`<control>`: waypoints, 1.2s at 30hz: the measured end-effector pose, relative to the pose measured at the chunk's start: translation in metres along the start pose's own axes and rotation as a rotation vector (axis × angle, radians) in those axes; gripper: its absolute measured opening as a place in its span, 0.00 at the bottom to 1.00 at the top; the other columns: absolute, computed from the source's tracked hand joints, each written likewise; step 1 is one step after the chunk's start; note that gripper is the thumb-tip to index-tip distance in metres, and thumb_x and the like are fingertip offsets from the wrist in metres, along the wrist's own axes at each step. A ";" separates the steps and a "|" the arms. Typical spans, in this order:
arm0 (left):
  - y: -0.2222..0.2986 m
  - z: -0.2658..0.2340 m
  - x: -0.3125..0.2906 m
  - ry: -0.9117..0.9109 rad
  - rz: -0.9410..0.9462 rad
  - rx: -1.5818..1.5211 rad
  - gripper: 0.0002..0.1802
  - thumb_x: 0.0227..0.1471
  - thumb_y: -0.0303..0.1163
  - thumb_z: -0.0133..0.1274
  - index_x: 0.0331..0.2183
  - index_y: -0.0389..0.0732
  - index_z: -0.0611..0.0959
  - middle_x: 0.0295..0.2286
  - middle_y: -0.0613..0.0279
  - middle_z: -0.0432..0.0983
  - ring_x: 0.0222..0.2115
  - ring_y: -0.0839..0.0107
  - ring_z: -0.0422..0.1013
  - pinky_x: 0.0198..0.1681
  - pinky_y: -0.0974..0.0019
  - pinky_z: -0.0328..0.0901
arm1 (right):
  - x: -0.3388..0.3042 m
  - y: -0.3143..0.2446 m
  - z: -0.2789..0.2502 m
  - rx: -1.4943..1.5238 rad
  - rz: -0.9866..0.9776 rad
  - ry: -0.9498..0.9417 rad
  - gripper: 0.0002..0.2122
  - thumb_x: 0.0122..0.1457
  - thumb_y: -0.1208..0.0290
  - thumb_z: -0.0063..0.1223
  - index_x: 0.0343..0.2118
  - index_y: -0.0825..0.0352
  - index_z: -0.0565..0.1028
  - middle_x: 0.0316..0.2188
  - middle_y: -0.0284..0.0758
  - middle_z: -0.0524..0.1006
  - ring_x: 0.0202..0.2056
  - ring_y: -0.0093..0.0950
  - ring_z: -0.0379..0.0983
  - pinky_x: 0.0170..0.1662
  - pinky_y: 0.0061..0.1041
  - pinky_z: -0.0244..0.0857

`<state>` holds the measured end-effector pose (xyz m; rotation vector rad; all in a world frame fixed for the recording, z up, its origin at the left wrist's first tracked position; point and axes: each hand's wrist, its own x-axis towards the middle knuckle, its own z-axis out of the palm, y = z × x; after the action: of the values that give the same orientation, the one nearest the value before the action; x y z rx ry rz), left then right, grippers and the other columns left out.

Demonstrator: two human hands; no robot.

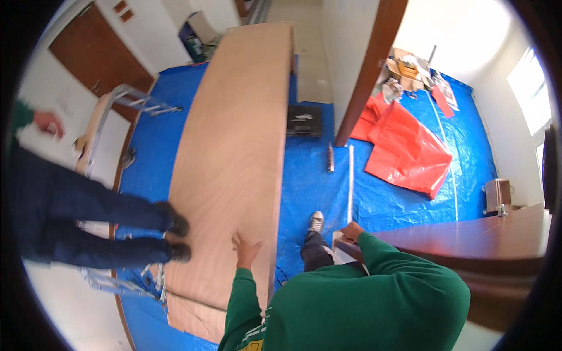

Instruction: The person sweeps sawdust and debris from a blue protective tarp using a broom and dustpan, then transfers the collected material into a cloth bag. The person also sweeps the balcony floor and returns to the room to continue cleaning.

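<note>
My left hand (247,250) hovers over or touches the long plywood-topped surface (234,152); contact is hard to tell. Its fingers are spread and nothing is in them. Over on the right, my right hand (352,232) is closed round the near-left end of a polished red-brown wooden panel (445,238). That panel stretches away to the right beside my green sleeve. Another person's black shoes (178,234) stand on the left edge of the plywood, below dark blue trousers (99,202). That person's hand (49,124) is at the far left.
Blue sheeting (313,187) covers the floor. A metal ladder (146,105) stands left of the plywood. A black case (304,121) and a sealant-like tube (331,159) lie to its right. Beyond a brown door frame (372,70) are an orange tarp (407,146) and piled cardboard (407,67).
</note>
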<state>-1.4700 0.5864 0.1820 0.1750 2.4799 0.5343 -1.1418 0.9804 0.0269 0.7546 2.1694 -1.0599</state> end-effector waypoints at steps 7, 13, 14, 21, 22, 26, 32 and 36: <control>0.011 0.030 0.099 -0.320 -0.252 0.101 0.80 0.47 0.54 0.71 0.68 0.28 0.27 0.69 0.28 0.40 0.68 0.21 0.30 0.65 0.21 0.41 | -0.003 -0.004 -0.160 1.206 0.349 0.541 0.12 0.66 0.63 0.55 0.39 0.70 0.78 0.27 0.39 0.79 0.21 0.29 0.74 0.21 0.30 0.67; 0.018 0.015 0.088 -0.421 -0.212 -0.169 0.68 0.53 0.45 0.68 0.69 0.26 0.36 0.65 0.30 0.58 0.68 0.39 0.53 0.68 0.44 0.53 | -0.031 0.070 -0.098 1.339 0.646 0.675 0.11 0.64 0.65 0.56 0.35 0.69 0.79 0.23 0.38 0.77 0.20 0.29 0.73 0.20 0.32 0.65; 0.023 0.013 0.089 -0.444 -0.212 -0.187 0.67 0.54 0.45 0.68 0.69 0.26 0.36 0.65 0.30 0.58 0.68 0.39 0.53 0.68 0.44 0.53 | -0.042 0.077 -0.079 1.068 0.516 0.592 0.10 0.63 0.65 0.56 0.33 0.69 0.80 0.22 0.39 0.77 0.19 0.29 0.73 0.19 0.33 0.64; 0.085 0.020 0.121 -0.501 -0.169 -0.201 0.62 0.55 0.43 0.67 0.69 0.27 0.42 0.65 0.31 0.58 0.67 0.40 0.54 0.69 0.46 0.52 | -0.087 0.028 0.002 1.467 0.852 0.351 0.10 0.62 0.72 0.56 0.29 0.73 0.80 0.22 0.44 0.79 0.21 0.35 0.79 0.20 0.35 0.70; 0.095 0.023 0.126 -0.501 -0.148 -0.191 0.61 0.55 0.43 0.67 0.69 0.27 0.43 0.65 0.32 0.58 0.67 0.40 0.54 0.70 0.46 0.52 | -0.089 0.026 0.003 1.449 0.897 0.402 0.10 0.62 0.71 0.55 0.29 0.73 0.80 0.22 0.44 0.80 0.22 0.35 0.79 0.20 0.34 0.70; 0.144 0.035 0.154 -0.470 -0.025 -0.077 0.58 0.56 0.42 0.66 0.69 0.27 0.46 0.66 0.32 0.58 0.67 0.40 0.55 0.70 0.47 0.51 | -0.084 0.029 -0.007 1.313 0.522 0.653 0.10 0.63 0.72 0.52 0.30 0.73 0.80 0.22 0.42 0.78 0.21 0.33 0.77 0.20 0.31 0.67; 0.244 0.031 0.200 -0.180 0.420 0.466 0.54 0.57 0.41 0.64 0.69 0.27 0.51 0.66 0.33 0.57 0.67 0.40 0.56 0.71 0.48 0.50 | -0.086 0.019 -0.068 1.817 0.685 0.860 0.09 0.67 0.67 0.52 0.40 0.68 0.78 0.25 0.38 0.77 0.21 0.28 0.73 0.21 0.28 0.64; 0.338 0.015 0.255 0.005 0.693 0.477 0.51 0.58 0.40 0.64 0.69 0.27 0.54 0.66 0.33 0.57 0.67 0.41 0.57 0.71 0.49 0.50 | -0.100 -0.011 -0.111 1.720 0.796 0.762 0.11 0.68 0.66 0.51 0.46 0.68 0.77 0.28 0.38 0.78 0.21 0.27 0.73 0.23 0.27 0.65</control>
<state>-1.6680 0.9609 0.1768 1.2438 2.4685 0.1886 -1.1128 1.0439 0.1596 2.7080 0.5009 -2.1467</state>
